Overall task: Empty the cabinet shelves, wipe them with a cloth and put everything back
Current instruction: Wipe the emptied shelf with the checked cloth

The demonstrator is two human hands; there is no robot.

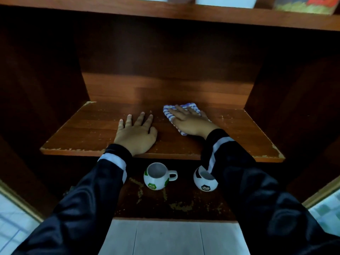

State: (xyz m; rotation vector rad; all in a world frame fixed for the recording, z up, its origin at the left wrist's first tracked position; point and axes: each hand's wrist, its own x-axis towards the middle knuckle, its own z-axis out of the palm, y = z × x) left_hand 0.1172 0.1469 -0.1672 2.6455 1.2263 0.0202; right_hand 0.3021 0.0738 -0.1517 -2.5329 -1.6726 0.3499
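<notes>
Midway, pressing the blue-and-white checked cloth (170,112) flat on the middle shelf (239,137) with the straight-fingered right hand (191,122). Bracing with the left hand (137,133), palm down, holding nothing. Soft, light, likely to bunch; best pinned under the palm. Below, a green football mug (156,176) and black football mug (203,182), not obstructing.

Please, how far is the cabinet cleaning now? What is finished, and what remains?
Done: the middle shelf holds no items. In hand: the right hand presses a striped cloth on it; the left hand rests flat beside. Left: the green mug and black mug stand on the lower shelf, white containers and a box on the top shelf, so those probably await wiping, then refilling.
</notes>
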